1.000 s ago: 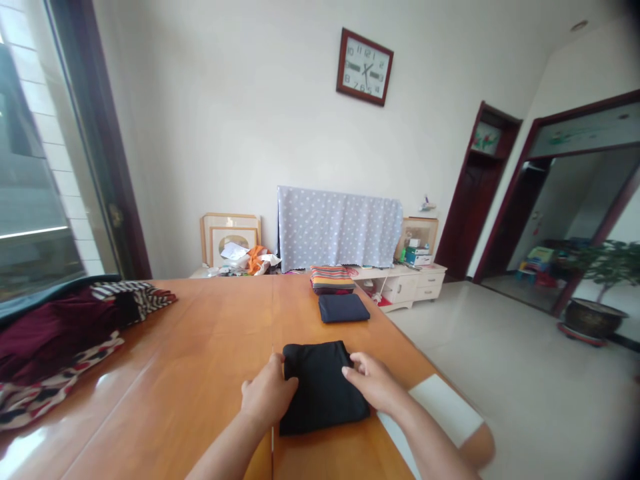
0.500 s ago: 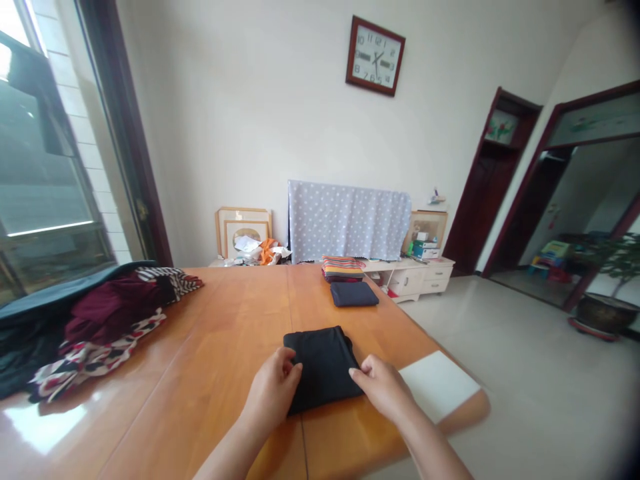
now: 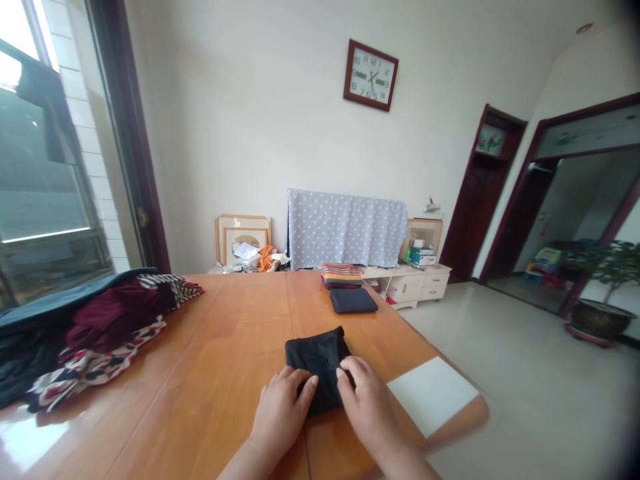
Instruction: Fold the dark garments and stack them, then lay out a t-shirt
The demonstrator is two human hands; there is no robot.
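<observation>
Both hands have drawn inward since the earlier frame, and now sit closer together over the near end of the black folded cloth (image 3: 317, 363), which lies flat on the wooden table (image 3: 200, 380) at about 12 o'clock, just ahead of the wrists.

At 10 o'clock, a heap of clothes (image 3: 110, 327) mixes soft maroon fabric, black-and-white stripes and a red-and-black print. The left hand (image 3: 283, 420) comes in from 7 o'clock, palm down, with its fingers (image 3: 305, 385) close together and resting on the cloth's lower left edge. The right hand (image 3: 367, 407) angles in from 5 o'clock, with its fingers (image 3: 346, 368) bunched narrowly against the cloth's right side. Whether either hand is gripping, I cannot tell.

Farther off at 12 o'clock, a folded navy cloth (image 3: 353, 301) lies on the table just before a striped folded stack (image 3: 343, 275). Behind them stands a low white cabinet (image 3: 405, 287) bearing small boxes (image 3: 423, 257). At 2 o'clock, a smooth white board (image 3: 433, 395) lies on the table's corner. Beyond the doorway, a potted plant (image 3: 597, 320) stands in a dark round pot.
</observation>
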